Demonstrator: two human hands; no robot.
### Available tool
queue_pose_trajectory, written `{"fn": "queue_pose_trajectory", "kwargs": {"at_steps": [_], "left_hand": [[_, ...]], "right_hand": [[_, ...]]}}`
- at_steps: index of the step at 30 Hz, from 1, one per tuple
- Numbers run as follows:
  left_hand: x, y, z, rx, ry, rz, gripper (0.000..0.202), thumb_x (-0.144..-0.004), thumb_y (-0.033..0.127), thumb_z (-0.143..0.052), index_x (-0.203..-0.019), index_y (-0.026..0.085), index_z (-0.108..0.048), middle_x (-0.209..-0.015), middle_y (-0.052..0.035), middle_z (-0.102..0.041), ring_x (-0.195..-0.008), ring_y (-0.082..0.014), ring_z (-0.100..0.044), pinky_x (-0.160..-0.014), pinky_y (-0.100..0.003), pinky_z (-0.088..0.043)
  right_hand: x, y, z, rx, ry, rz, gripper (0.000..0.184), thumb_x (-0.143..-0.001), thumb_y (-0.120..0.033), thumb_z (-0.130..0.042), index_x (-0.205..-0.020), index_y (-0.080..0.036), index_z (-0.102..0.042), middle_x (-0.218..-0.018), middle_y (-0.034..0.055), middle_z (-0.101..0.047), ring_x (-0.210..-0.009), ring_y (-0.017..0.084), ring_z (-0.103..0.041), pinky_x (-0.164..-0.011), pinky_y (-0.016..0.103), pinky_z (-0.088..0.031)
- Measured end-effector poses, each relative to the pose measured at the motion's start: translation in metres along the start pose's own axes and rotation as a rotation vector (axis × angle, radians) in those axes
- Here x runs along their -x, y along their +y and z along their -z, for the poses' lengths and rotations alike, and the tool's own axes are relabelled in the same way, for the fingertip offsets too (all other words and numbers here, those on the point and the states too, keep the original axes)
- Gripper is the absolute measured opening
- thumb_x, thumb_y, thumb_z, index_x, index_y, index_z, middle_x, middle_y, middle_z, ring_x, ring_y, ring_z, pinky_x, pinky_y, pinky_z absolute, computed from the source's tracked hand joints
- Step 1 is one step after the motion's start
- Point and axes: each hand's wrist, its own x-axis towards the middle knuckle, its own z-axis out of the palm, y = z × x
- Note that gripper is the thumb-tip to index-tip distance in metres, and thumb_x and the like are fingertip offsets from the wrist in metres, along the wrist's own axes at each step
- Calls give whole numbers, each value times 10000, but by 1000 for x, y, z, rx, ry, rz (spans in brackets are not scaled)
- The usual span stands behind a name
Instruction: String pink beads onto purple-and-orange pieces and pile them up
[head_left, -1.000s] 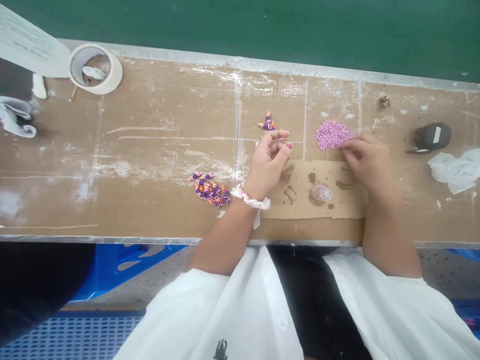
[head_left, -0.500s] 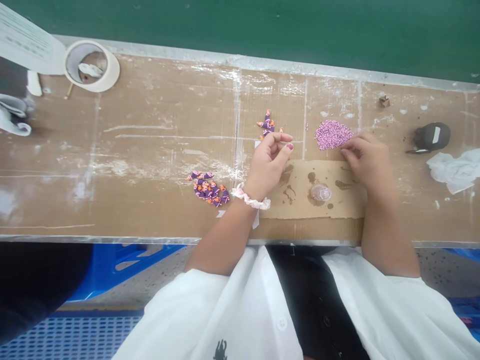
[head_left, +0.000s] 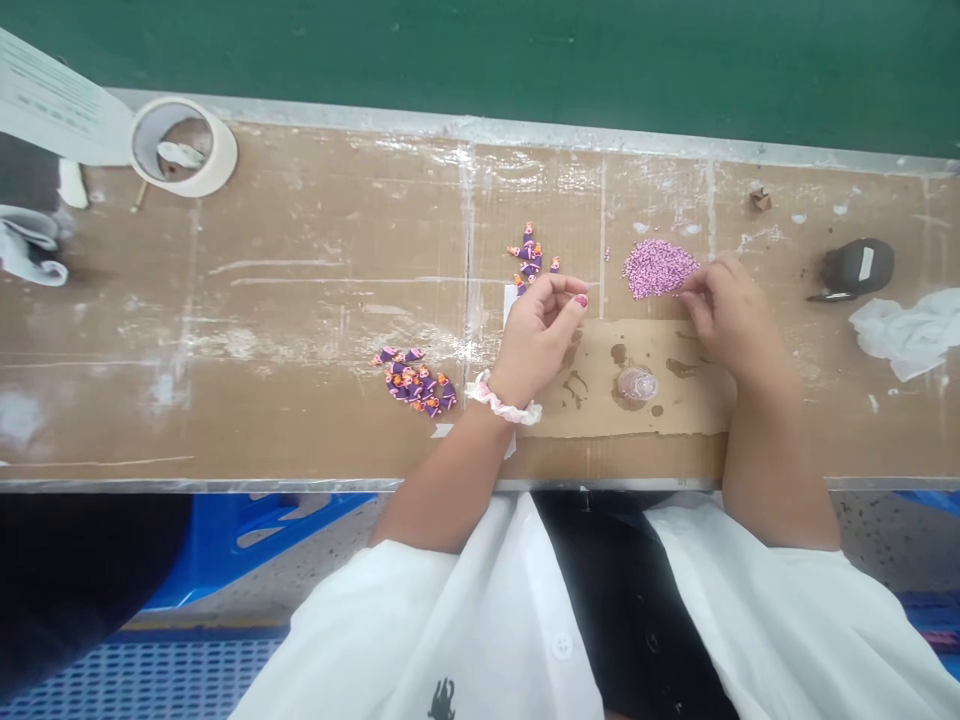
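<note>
My left hand [head_left: 538, 332] hovers over the brown table [head_left: 300, 330] with its fingers curled in a pinch just below a small cluster of purple and orange figures [head_left: 529, 254]; what it pinches is too small to name. My right hand [head_left: 727, 315] rests on the table with its fingertips pressed together at the right edge of a heap of tiny pink beads [head_left: 657, 268]. A larger pile of purple and orange figures [head_left: 416, 380] lies left of my left wrist. A small clear cap [head_left: 636, 383] sits on a cardboard patch [head_left: 675, 400] between my hands.
A roll of masking tape [head_left: 184, 146] and a sheet of paper [head_left: 52, 100] lie at the far left. A dark object [head_left: 855, 268] and crumpled white tissue [head_left: 907, 335] lie at the right. A green wall runs behind the table. A blue stool [head_left: 255, 540] stands below.
My left hand has curled in a little nearer the small cluster of figures. My right hand has shifted slightly up along the bead heap. The camera view has tilted slightly.
</note>
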Motion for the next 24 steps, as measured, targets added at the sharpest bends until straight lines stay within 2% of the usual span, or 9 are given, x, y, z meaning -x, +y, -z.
{"fn": "queue_pose_trajectory", "kwargs": {"at_steps": [8, 11, 13, 15, 18, 21, 24], "left_hand": [[1, 3, -1, 22, -12, -5, 21, -868, 169, -568, -867, 189, -564, -581, 61, -447, -461, -50, -357, -434, -198, -297], [2, 3, -1, 14, -18, 0, 25, -858, 189, -597, -854, 190, -572, -576, 65, -453, -460, -48, -360, -438, -198, -301], [3, 2, -2, 0, -25, -15, 45, -842, 204, -627, -838, 184, -587, -605, 56, -493, -483, -47, -394, -466, -201, -334], [5, 1, -4, -13, -53, -43, 89, -820, 242, -670, -813, 173, -613, -656, 36, -549, -532, -51, -449, -514, -206, -379], [9, 1, -9, 8, -168, -33, 206, -785, 356, -723, -797, 161, -656, -706, 11, -610, -579, -59, -502, -560, -215, -413], [14, 2, -14, 37, -258, 39, 308, -764, 457, -728, -810, 156, -684, -705, 3, -638, -539, -52, -473, -521, -215, -388], [16, 1, -15, 54, -284, 75, 321, -748, 466, -738, -810, 153, -696, -706, 0, -653, -526, -45, -450, -497, -207, -364]], "right_hand": [[-4, -1, -8, 77, -69, -46, 45, -847, -250, -508, -805, -238, -514, -970, 106, -593, -861, 279, -585, -724, 432, -497], [-5, 1, -11, 81, -70, -4, 48, -835, -209, -499, -803, -241, -484, -946, 105, -580, -885, 283, -576, -755, 443, -496], [-3, -3, -8, 9, -14, 51, 53, -852, -200, -484, -823, -243, -480, -929, 94, -571, -889, 270, -574, -770, 440, -495], [1, -13, -2, -88, 57, 114, 47, -894, -224, -464, -858, -244, -486, -928, 84, -570, -887, 250, -578, -769, 426, -497], [9, -36, 8, -189, 132, 222, 50, -935, -265, -455, -910, -246, -494, -952, 78, -580, -875, 222, -588, -708, 385, -501], [17, -58, 13, -217, 178, 342, 40, -934, -242, -474, -900, -251, -494, -924, 69, -591, -818, 203, -599, -614, 345, -492], [20, -67, 13, -191, 192, 412, 62, -927, -201, -493, -897, -256, -494, -886, 59, -594, -774, 191, -595, -589, 333, -492]]}}
